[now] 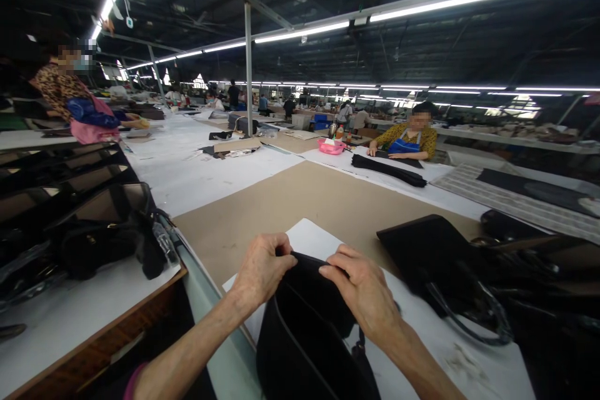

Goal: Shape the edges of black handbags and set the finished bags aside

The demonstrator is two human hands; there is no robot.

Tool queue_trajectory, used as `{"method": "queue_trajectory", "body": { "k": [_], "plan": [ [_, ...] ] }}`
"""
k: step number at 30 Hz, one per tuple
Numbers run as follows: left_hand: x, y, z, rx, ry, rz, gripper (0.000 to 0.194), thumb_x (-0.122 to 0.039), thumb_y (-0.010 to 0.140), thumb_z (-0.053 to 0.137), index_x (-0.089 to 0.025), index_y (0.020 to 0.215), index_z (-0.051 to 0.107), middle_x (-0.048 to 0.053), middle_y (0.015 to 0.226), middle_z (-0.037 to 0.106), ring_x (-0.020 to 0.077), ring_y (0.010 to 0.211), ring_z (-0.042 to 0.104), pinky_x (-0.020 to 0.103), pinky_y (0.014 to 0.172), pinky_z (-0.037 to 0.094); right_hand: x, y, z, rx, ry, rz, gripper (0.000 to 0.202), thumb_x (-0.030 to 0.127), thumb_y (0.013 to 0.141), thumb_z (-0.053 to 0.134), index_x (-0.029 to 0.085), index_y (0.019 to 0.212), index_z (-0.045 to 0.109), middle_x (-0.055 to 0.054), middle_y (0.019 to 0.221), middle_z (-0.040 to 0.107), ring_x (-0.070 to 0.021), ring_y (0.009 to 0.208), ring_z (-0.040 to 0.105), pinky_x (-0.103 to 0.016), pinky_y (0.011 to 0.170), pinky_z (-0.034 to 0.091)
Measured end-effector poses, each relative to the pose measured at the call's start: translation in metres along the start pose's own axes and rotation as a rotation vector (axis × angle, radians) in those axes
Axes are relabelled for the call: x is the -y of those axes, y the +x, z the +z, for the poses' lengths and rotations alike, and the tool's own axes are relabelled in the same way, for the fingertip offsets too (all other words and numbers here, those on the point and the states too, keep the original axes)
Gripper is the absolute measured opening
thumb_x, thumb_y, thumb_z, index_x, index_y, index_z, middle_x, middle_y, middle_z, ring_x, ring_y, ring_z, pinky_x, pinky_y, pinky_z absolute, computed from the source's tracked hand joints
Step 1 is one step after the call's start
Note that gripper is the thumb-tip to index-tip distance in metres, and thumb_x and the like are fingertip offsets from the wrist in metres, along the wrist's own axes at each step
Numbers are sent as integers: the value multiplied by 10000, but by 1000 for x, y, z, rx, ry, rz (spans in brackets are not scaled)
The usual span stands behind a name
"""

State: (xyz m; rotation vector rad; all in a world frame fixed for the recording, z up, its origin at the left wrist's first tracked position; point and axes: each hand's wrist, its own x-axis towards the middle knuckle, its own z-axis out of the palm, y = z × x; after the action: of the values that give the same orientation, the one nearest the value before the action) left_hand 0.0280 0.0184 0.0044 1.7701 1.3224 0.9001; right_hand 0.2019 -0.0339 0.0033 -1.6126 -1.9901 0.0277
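A black bag [300, 350] stands at the near edge of the table with its mouth gaping toward me. My left hand [265, 265] pinches the far rim of the bag between thumb and fingers. A short way to the right, my right hand [363, 287] grips the same rim, thumb on the near side. The bag's interior is dark and its lower part runs out of view. Beneath the bag lies white paper [304, 234] on the tan table covering [281, 200].
Black bags [422, 250] with plastic-wrapped handles lie to the right; more black bags [107, 219] crowd the left table. Across the table, a person [407, 137] in a blue apron handles dark pieces near a pink basket [330, 146]. Another person [79, 100] stands at far left.
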Motion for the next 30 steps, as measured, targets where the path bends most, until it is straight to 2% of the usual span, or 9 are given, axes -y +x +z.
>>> {"method": "queue_trajectory", "body": {
  "k": [4, 7, 10, 12, 15, 17, 20, 23, 30],
  "plan": [
    [-4, -2, 0, 2, 7, -17, 103, -182, 596, 526, -156, 509, 476, -69, 452, 394, 73, 465, 355, 191, 464, 249, 7, 5, 3, -14, -224, -64, 209, 245, 828, 502, 194, 643, 585, -11, 708, 567, -152, 709, 514, -270, 643, 346],
    [-7, -4, -1, 5, 21, -13, 104, -170, 598, 513, -155, 508, 463, -66, 464, 395, 74, 480, 354, 192, 469, 250, 19, 13, 8, 52, -320, -120, 192, 250, 838, 494, 199, 679, 590, -16, 711, 611, -165, 705, 549, -274, 626, 327],
    [-7, -7, -7, 9, 88, 18, 101, -136, 587, 492, -161, 519, 422, -66, 486, 395, 75, 496, 347, 194, 469, 240, 31, 22, 12, 135, -333, -138, 186, 254, 856, 464, 208, 718, 580, -5, 657, 637, -152, 625, 573, -261, 544, 283],
    [-6, -9, -15, 17, 141, 55, 87, -107, 569, 482, -172, 592, 428, -68, 527, 425, 80, 518, 369, 193, 473, 242, 35, 25, 13, 168, -331, -135, 190, 263, 857, 463, 212, 707, 567, 5, 617, 639, -140, 569, 570, -258, 507, 246],
    [-2, -12, -26, 38, 179, 53, 267, -77, 543, 474, -186, 787, 475, -63, 604, 498, 94, 559, 425, 191, 485, 264, 37, 26, 11, 184, -325, -132, 199, 264, 852, 470, 214, 677, 552, 16, 584, 630, -126, 532, 557, -255, 490, 222],
    [0, -12, -31, 61, 191, 37, 299, -85, 550, 470, -180, 830, 519, -51, 612, 526, 104, 572, 450, 194, 490, 276, 36, 26, 10, 187, -319, -133, 203, 267, 855, 460, 215, 679, 548, 19, 573, 621, -125, 520, 546, -254, 489, 220],
    [1, -10, -32, 120, 176, 25, 194, -129, 590, 460, -163, 714, 605, -30, 588, 543, 112, 564, 471, 200, 489, 293, 34, 25, 10, 182, -316, -123, 212, 280, 858, 446, 220, 679, 542, 23, 558, 605, -127, 507, 532, -256, 486, 215],
    [1, -9, -32, 159, 116, 37, 200, -168, 626, 451, -157, 675, 645, -30, 564, 538, 106, 526, 459, 198, 467, 294, 32, 23, 12, 172, -299, -134, 220, 279, 863, 434, 221, 675, 533, 28, 558, 597, -126, 500, 522, -260, 485, 213],
    [2, -9, -33, 156, 181, 139, 212, -196, 677, 429, -149, 568, 605, -36, 491, 463, 87, 471, 393, 188, 450, 270, 31, 20, 19, 97, -345, -235, 225, 250, 879, 406, 199, 699, 530, -11, 604, 612, -144, 550, 547, -268, 519, 239]
  ]
}}
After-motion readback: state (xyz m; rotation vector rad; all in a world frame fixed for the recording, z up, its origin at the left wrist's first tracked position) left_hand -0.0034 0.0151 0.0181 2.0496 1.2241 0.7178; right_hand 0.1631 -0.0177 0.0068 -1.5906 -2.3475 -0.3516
